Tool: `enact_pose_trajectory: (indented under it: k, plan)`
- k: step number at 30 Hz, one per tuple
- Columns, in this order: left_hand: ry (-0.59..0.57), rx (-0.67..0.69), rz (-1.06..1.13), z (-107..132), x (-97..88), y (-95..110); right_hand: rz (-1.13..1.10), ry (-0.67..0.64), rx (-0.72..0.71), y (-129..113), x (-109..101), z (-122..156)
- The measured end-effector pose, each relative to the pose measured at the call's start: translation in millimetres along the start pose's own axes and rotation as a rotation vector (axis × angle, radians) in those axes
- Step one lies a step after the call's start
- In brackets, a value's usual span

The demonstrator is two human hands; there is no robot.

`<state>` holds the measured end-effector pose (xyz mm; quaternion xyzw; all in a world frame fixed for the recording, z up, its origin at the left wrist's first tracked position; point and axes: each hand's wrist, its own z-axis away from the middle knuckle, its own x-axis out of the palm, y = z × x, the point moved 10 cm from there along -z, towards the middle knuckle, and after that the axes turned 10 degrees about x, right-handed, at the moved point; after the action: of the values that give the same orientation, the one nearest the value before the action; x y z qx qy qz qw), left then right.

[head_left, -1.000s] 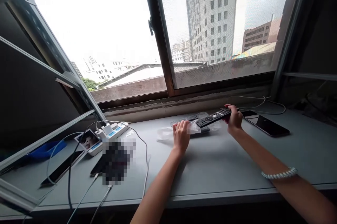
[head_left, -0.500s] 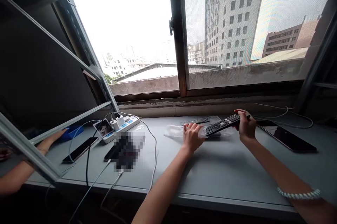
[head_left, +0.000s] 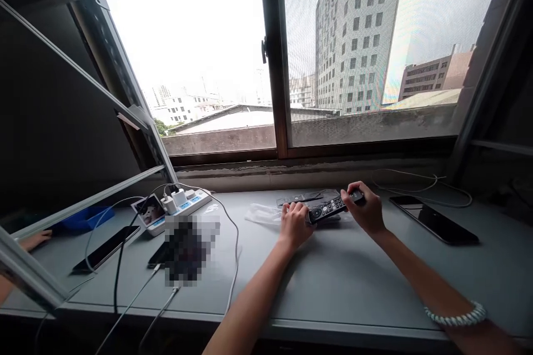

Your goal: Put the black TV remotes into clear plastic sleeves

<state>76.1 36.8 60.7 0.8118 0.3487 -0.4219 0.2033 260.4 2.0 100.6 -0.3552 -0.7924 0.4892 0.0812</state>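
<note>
My right hand [head_left: 366, 211] is closed round the far end of a black remote control [head_left: 330, 208], which lies low over the grey table [head_left: 341, 271] under the window. My left hand [head_left: 295, 223] has its fingers curled at the remote's near end, pressing on a clear plastic bag [head_left: 263, 214] that lies crumpled on the table. A second dark remote seems to sit under the first, mostly hidden. Another flat clear bag [head_left: 303, 197] lies just behind.
A black phone [head_left: 433, 219] lies to the right, with white cables [head_left: 416, 183] behind it. At left are a white power strip [head_left: 183, 205] with chargers, two phones [head_left: 104, 248] on cables, a blue tray [head_left: 85, 217], a metal shelf frame and another person's hand [head_left: 35, 239].
My right hand has lowered the remote from above the table and brought it left toward my left hand, which now touches its near end. The view shifted slightly.
</note>
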Motion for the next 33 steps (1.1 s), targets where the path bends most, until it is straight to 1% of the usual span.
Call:
enact_pose_trajectory:
  k: [3,5,6,9,10,12,15,23,27,33]
  plan:
    - [-0.004,-0.005,0.000,0.3,-0.7,0.0,0.142,-0.040,-0.080,-7.8,9.1,5.9]
    - [-0.005,-0.007,0.000,0.3,-1.8,-0.2,0.176,-0.112,-0.111,-9.1,18.6,9.5]
    - [-0.002,-0.009,-0.002,0.2,-2.7,-0.7,0.161,-0.174,-0.111,-8.0,24.8,11.1]
    - [0.010,-0.023,-0.017,0.0,-6.0,-4.5,0.043,-0.400,-0.053,-0.1,44.9,17.0]
    - [0.013,-0.028,-0.024,0.0,-6.9,-6.0,0.007,-0.454,-0.033,2.1,49.6,18.8]
    - [0.016,-0.036,-0.033,0.0,-8.1,-8.8,-0.033,-0.519,-0.027,3.7,56.0,21.6]
    - [0.018,-0.035,-0.038,0.1,-8.6,-10.2,-0.029,-0.593,-0.047,4.5,65.1,26.0]
    - [-0.003,-0.013,-0.036,0.3,-4.2,-7.8,-0.010,-0.838,0.041,16.5,86.9,37.5]
    - [-0.007,0.001,-0.028,0.0,-2.7,-5.2,-0.044,-0.918,0.077,18.2,92.3,42.8]
    - [-0.019,0.032,-0.009,-0.5,0.8,0.1,-0.021,-0.942,0.122,25.1,98.0,48.0]
